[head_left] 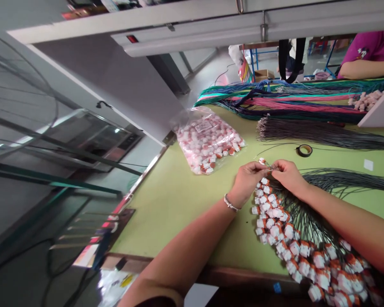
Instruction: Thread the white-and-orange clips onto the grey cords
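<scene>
Flat yellow-green tabletop (185, 200) fills the view in front of you. At its far side lie long bundles of pink, teal and blue wires (291, 100), and just nearer a thick grey wire bundle (323, 132). A person's bare forearm (365, 68) rests beyond those bundles, well apart from you.

A fan of dark thin wires (310, 213) runs under your right forearm, and its ends carry a long row of white-and-red plastic connectors (294, 247) lying on the table toward the near edge. A clear plastic bag of loose white-and-red connectors (208, 140) lies to the left, mouth toward your hands.

Your left hand (248, 181), silver bracelet (230, 204) on the wrist, has its fingertips pinched on one small white-and-red connector (261, 161), held just above the top of the row. Your right hand (288, 175) is next to it, fingertips nearly touching the left's, pinched together on a thin wire end (271, 168) at that connector. Can't tell if the wire is seated.

A small dark tape roll (304, 150) lies flat just beyond your right hand. A tiny white square scrap (368, 164) lies further right.
</scene>
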{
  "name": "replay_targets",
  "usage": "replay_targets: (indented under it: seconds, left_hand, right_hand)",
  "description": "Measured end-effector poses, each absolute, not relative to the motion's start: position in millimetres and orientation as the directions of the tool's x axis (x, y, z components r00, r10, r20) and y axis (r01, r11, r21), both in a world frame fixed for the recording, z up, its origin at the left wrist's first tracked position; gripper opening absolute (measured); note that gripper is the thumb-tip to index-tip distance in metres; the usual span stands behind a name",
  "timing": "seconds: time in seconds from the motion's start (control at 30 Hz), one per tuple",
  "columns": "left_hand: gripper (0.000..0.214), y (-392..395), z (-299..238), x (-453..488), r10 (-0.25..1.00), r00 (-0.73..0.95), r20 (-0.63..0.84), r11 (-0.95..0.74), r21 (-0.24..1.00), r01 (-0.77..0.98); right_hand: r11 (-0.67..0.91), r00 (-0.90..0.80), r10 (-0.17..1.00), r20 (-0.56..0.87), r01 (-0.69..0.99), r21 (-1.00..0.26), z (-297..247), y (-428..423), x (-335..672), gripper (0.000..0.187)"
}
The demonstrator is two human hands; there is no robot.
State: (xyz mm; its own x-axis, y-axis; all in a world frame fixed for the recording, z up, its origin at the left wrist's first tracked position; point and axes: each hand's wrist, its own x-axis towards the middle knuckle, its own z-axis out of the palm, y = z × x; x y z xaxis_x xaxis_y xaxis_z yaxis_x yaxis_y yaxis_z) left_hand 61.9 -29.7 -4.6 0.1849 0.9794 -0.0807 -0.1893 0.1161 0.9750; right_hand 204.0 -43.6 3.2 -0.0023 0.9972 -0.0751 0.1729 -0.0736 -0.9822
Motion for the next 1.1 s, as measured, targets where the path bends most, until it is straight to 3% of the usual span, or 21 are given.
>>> replay_targets:
  seconds: [0.57,1.0,1.1]
  left_hand:
    - [0.019,-30,-5,65,0.987,0.139,-0.081,0.118,0.953,-0.280]
    - [0.016,-28,-6,64,0.992,0.108,-0.061,0.081,0.977,-0.195]
    - [0.016,-25,-2,53,0.983,0.170,-0.065,0.079,0.994,-0.076]
  right_hand:
    - [-0.101,-0.003,0.995,-0.103,0.153,-0.983,3,-41,204,0.015]
    - [-0.096,-0.011,0.995,-0.099,0.152,-0.984,5,-41,207,0.014]
    - [-0.016,0.017,1.000,-0.013,0.204,-0.979,10,-40,211,0.021]
